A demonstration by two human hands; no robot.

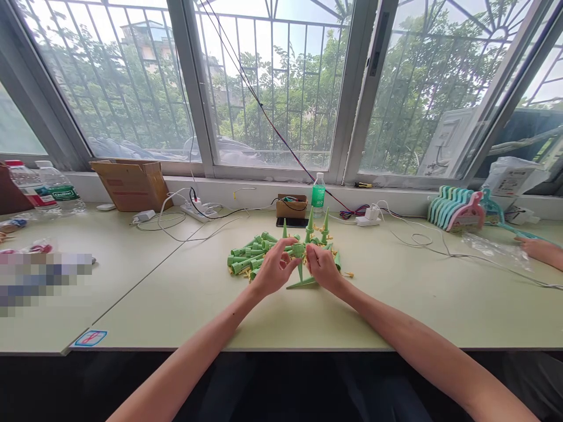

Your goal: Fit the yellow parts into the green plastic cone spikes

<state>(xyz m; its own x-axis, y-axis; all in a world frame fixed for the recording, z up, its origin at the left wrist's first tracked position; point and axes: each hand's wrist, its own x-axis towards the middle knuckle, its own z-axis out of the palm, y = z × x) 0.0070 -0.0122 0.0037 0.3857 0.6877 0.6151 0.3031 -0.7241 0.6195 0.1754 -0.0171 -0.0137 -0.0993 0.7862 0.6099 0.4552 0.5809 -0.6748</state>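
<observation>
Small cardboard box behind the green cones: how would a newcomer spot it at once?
Below the middle window, at the back of the table, lies a dark, flat slab. The small box stands right behind it, far smaller than the carton further left.

Both bare forearms angle inward from below; the left hand has its fingers bent, and the right hand curls close beside it.
</observation>
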